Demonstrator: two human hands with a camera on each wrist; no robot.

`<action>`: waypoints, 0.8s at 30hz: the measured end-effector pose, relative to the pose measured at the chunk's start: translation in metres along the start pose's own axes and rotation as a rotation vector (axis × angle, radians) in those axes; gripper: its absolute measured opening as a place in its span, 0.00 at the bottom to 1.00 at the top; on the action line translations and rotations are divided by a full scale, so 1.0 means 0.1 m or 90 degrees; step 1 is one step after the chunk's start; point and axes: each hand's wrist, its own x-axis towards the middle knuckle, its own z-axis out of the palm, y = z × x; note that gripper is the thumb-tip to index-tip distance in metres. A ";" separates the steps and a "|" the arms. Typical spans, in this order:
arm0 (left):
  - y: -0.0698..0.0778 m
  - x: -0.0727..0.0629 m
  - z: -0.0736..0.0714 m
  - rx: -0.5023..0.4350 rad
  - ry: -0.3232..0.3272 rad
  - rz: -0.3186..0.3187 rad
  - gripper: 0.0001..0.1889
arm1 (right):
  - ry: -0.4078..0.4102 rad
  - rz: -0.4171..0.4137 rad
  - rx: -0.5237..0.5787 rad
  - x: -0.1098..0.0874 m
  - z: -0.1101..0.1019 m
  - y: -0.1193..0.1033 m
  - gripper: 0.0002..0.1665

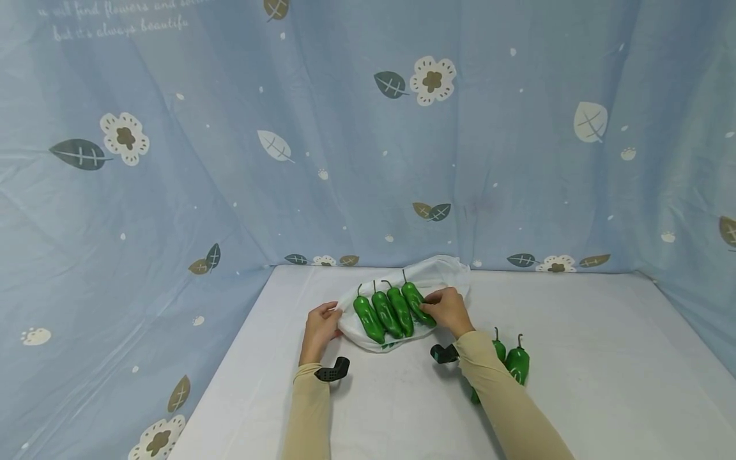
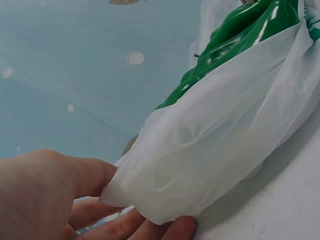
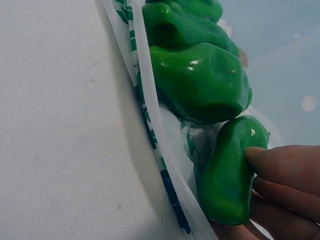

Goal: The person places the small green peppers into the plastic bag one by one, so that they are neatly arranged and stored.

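Several glossy green peppers (image 1: 385, 314) lie side by side on a white plastic bag (image 1: 358, 337) with green print, stems pointing away. My left hand (image 1: 321, 327) pinches the bag's left edge between thumb and fingers; the left wrist view shows the crumpled plastic (image 2: 190, 150) there. At the row's right end my right hand (image 1: 450, 311) holds the last pepper (image 3: 227, 175), thumb on one side and fingers on the other. That pepper overlaps the bag and lies close beside its neighbour (image 3: 200, 80).
More green peppers (image 1: 519, 363) lie on the white table (image 1: 604, 345) by my right forearm, partly hidden by the sleeve (image 1: 500, 383). A blue patterned curtain (image 1: 356, 128) hangs behind and along the sides. Each wrist carries a black camera (image 1: 333, 370).
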 end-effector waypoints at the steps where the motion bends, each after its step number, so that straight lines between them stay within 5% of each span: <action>1: 0.00 0.00 0.00 0.001 0.000 0.001 0.22 | 0.000 0.000 0.001 0.00 0.00 0.00 0.14; 24: 0.01 -0.01 0.00 0.003 0.000 -0.004 0.22 | 0.008 0.005 -0.019 0.00 0.05 -0.04 0.13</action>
